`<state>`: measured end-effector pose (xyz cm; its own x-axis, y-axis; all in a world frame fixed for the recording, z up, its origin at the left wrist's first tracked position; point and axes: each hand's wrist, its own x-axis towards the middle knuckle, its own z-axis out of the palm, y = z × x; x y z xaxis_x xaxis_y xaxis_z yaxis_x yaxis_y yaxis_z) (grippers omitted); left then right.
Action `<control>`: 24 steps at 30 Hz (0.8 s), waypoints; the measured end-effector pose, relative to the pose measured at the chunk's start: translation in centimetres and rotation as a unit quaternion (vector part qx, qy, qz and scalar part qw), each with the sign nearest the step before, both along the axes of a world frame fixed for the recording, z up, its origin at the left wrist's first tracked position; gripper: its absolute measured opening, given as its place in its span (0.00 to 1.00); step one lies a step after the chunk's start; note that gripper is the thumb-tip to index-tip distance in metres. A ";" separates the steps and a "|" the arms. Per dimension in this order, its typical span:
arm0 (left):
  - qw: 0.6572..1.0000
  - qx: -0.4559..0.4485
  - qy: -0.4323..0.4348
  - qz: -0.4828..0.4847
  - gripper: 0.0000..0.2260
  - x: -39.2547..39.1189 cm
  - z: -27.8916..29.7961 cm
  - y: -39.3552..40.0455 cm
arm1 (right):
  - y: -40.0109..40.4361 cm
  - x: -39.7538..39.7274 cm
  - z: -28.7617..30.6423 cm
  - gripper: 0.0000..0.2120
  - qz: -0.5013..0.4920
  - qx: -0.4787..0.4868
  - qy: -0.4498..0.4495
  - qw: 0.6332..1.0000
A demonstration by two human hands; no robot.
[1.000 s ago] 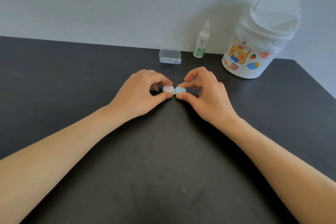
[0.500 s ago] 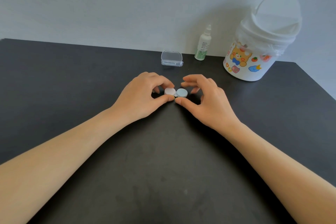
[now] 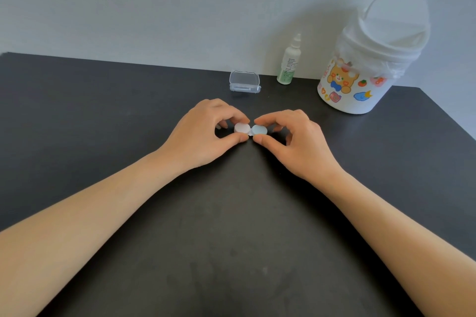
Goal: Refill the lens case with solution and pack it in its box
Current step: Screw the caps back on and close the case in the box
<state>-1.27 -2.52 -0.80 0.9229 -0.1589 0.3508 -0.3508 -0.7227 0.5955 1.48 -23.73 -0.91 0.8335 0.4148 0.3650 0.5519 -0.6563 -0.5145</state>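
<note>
The small two-well plastic lens case (image 3: pixel 250 130), one round cap white and the other pale blue, is lying flat on the black matte table (image 3: pixel 103 110), both caps facing up. The left hand (image 3: pixel 206 136) is pinching the white cap between thumb and forefinger; the right hand (image 3: pixel 296 141) is pinching the blue cap likewise. Compared with a second ago, the case is sitting lower and level rather than lifted. Its long axis is running left to right. Behind are standing a clear plastic hinged box (image 3: pixel 244 81), a white-and-green dropper bottle (image 3: pixel 289 62) and a white sticker-covered bin (image 3: pixel 365 59).
</note>
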 end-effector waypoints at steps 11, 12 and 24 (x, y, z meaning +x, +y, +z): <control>0.999 -0.015 0.028 -0.014 0.10 -0.1 0.2 0.2 | 0.0 0.0 0.0 0.10 0.000 0.005 0.003 1.000; 0.999 -0.017 0.029 -0.013 0.11 -0.1 0.3 0.2 | 0.0 0.0 0.0 0.10 0.000 0.005 0.003 1.000; 1.000 0.018 0.008 -0.012 0.09 0.3 0.3 -0.1 | 0.1 0.0 0.2 0.10 0.004 -0.003 0.005 1.000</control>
